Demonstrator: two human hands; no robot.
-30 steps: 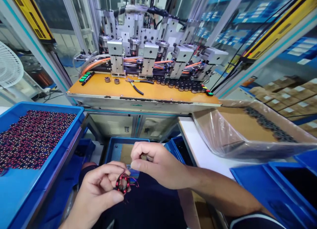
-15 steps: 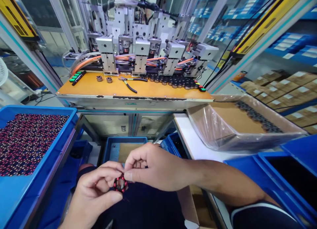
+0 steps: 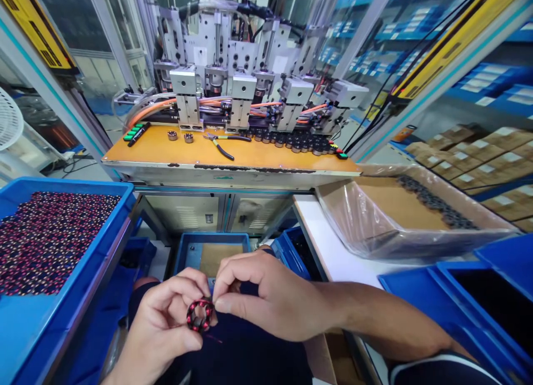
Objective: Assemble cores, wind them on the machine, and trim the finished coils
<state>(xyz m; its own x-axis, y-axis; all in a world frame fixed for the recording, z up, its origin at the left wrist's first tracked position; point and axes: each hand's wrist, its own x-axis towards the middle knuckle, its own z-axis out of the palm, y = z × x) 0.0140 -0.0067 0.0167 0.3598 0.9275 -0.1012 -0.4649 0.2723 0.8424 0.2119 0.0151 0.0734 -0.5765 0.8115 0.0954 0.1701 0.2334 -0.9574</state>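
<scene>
My left hand point(image 3: 164, 324) grips a small round stator ring point(image 3: 199, 315) wound with red coils, thumb below and fingers above, over my lap. My right hand point(image 3: 266, 296) pinches at the ring's right edge with thumb and forefinger, the other fingers curled. A thin red wire trails from under the ring. At my left, a blue bin point(image 3: 25, 329) holds several of the same red-wound rings.
An orange-topped bench point(image 3: 166, 151) ahead carries pliers point(image 3: 222, 146), two small metal rings point(image 3: 180, 136), a row of black parts and a winding machine point(image 3: 233, 68). A plastic-lined cardboard tray point(image 3: 375, 218) sits at right, beside blue bins point(image 3: 449, 313). Another blue bin point(image 3: 195, 251) stands below.
The ring has turned in my left hand so its open centre now faces me. My right hand stays pinched at its edge. The view has shifted slightly.
</scene>
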